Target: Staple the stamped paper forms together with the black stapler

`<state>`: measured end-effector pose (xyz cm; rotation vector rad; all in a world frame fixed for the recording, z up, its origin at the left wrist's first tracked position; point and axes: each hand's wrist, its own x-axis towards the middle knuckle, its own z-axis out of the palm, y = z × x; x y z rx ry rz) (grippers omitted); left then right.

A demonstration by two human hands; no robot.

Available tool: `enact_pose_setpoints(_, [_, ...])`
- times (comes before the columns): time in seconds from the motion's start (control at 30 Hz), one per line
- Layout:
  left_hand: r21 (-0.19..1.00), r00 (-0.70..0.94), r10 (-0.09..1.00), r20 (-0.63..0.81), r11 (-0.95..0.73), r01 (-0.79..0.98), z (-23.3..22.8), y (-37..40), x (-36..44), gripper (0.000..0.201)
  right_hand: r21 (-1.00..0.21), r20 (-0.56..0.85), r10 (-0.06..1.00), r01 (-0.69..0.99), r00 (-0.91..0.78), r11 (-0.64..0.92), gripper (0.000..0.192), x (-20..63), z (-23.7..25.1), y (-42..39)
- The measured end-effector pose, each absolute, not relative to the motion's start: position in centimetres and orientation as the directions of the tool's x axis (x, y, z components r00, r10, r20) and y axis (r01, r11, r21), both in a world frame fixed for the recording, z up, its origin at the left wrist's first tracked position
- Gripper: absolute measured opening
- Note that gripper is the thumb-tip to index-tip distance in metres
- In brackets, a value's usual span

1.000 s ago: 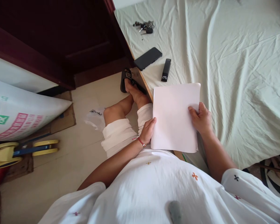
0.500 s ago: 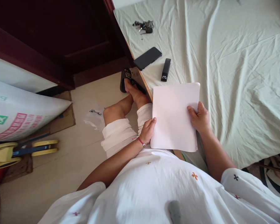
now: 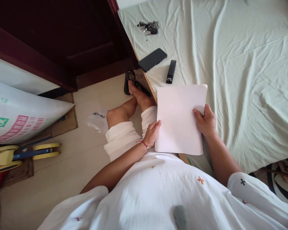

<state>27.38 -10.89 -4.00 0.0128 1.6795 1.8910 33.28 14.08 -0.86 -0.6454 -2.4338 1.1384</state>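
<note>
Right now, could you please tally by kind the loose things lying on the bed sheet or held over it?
Paper stack: 1
Phone: 1
Stapler: 1
Bunch of keys: 1
Total: 4

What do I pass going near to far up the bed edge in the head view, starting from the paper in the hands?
Stack of paper → black stapler → black phone → bunch of keys.
</note>
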Motion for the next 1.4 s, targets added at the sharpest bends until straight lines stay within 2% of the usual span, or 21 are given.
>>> enact_pose_setpoints(0.33, [0.920,-0.836,0.414,-0.360,0.008,-0.392,-4.9,-11.1,27.5,0.058,-0.779,0.110,0.547,0.270,-0.830,0.566,0.030,33.2,-1.8,14.4])
enact_pose_setpoints(0.43, [0.922,-0.835,0.428,-0.345,-0.012,-0.387,-5.0,-11.1,27.5,0.055,-0.770,0.237,0.535,0.178,-0.811,0.612,0.046,33.3,-1.9,14.6])
enact_pose_setpoints(0.5, [0.921,-0.831,0.439,-0.342,-0.020,-0.389,-5.1,-11.1,27.5,0.055,-0.713,0.344,0.505,0.130,-0.791,0.689,0.051,33.4,-1.8,14.8])
enact_pose_setpoints(0.6, [0.919,-0.830,0.432,-0.353,-0.005,-0.394,-5.2,-11.1,27.5,0.056,-0.577,0.432,0.425,0.118,-0.796,0.808,0.032,33.5,-1.6,15.1])
enact_pose_setpoints(0.7, [0.921,-0.834,0.421,-0.356,0.004,-0.390,-5.2,-11.2,27.5,0.055,-0.526,0.419,0.340,0.080,-0.842,0.847,0.013,33.5,-1.6,15.1])
enact_pose_setpoints(0.8, [0.924,-0.835,0.426,-0.348,0.004,-0.383,-5.0,-11.1,27.5,0.055,-0.536,0.385,0.305,0.058,-0.871,0.842,0.015,33.5,-1.9,15.1])
enact_pose_setpoints(1.0, [0.919,-0.833,0.415,-0.366,0.024,-0.393,-4.9,-11.0,27.5,0.057,-0.517,0.370,0.316,0.090,-0.874,0.852,0.023,33.4,-2.1,15.1])
enact_pose_setpoints(1.1, [0.910,-0.829,0.419,-0.370,-0.014,-0.413,-4.8,-11.0,27.5,0.056,-0.491,0.368,0.275,0.065,-0.888,0.869,0.025,33.4,-2.2,15.2])
enact_pose_setpoints(1.27, [0.792,-0.730,0.493,-0.474,-0.124,-0.598,-3.6,-11.0,27.9,0.063,-0.511,0.356,0.268,0.053,-0.895,0.858,0.022,33.5,-2.4,15.4])
enact_pose_setpoints(1.4, [0.742,-0.619,0.553,-0.558,-0.002,-0.670,-3.5,-11.2,28.4,0.064,-0.542,0.332,0.296,0.076,-0.896,0.837,0.022,33.5,-2.3,15.4])
